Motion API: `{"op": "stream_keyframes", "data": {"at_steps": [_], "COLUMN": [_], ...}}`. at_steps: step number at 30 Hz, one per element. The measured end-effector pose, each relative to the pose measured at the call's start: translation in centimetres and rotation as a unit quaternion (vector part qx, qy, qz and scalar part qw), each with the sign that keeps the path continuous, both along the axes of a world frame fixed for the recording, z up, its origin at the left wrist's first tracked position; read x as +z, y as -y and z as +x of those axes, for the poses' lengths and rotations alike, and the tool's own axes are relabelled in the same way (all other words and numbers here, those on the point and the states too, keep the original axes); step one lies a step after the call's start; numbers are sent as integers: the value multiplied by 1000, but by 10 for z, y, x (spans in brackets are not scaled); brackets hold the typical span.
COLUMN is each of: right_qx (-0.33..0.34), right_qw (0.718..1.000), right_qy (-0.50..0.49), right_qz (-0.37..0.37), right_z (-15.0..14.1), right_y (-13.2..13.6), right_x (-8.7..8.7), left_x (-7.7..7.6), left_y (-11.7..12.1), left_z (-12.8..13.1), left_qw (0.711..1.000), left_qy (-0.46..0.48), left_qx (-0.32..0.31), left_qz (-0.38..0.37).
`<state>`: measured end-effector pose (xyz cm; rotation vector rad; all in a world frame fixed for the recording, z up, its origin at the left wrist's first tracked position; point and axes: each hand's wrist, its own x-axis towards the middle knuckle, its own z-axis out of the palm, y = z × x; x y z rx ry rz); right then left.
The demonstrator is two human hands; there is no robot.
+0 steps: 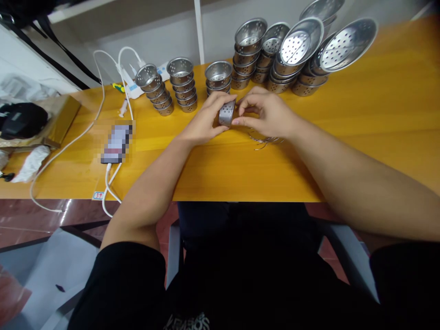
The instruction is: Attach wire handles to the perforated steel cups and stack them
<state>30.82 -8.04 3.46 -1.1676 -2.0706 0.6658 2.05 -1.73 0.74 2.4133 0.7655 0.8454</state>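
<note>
My left hand (pixel 207 120) is closed around a small perforated metal cup (pixel 227 113), tipped on its side just above the table. My right hand (pixel 266 112) is at the cup's right side, its thumb and fingers drawn together in a pinch. What is between those fingertips is too small to make out. Under my right hand lie several thin curved metal wires (pixel 266 139). Just behind my left hand stands a stack of similar perforated cups (pixel 219 74), its lower part hidden by the hand.
More stacked cups (pixel 180 71) stand at the back left, with taller stacks (pixel 250 36) and wide perforated bowls (pixel 350 46) at the back right. A phone (pixel 117 143) with a white cable lies left on the yellow table (pixel 240 178). A power strip (pixel 132 87) sits behind it.
</note>
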Motion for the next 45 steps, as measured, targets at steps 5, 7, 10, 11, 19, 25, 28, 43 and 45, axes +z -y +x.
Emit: {"op": "stream_keyframes", "data": {"at_steps": [5,7,10,11,19,25,28,43,45], "right_qx": [2,-17,-50,-51,-32,-46,-35,4,4], "right_qw": [999,999,997,996,985,994,998,995,994], "right_qy": [24,36,60,75,167,98,48,-96,-106], "right_qz": [-29,-11,13,15,4,34,20,-39,-34], "right_z": [3,7,21,27,58,31,21,-3,-3], "right_y": [1,-1,-11,-16,-40,-31,-28,-38,-37], "right_x": [3,1,-5,-8,-35,-33,-29,-30,-31], "left_x": [-1,-2,-4,-5,-26,-37,-37,-29,-24], "left_y": [-2,-4,-9,-10,-27,-33,-32,-26,-23], "left_z": [-1,-4,-11,-13,-20,-15,-11,0,-1], "left_qw": [1000,1000,1000,999,988,988,991,966,950], "left_qy": [-15,-20,-12,-6,77,88,87,204,244], "left_qx": [-7,-9,7,20,125,127,96,67,48], "left_qz": [12,18,27,28,43,1,-33,-141,-190]}}
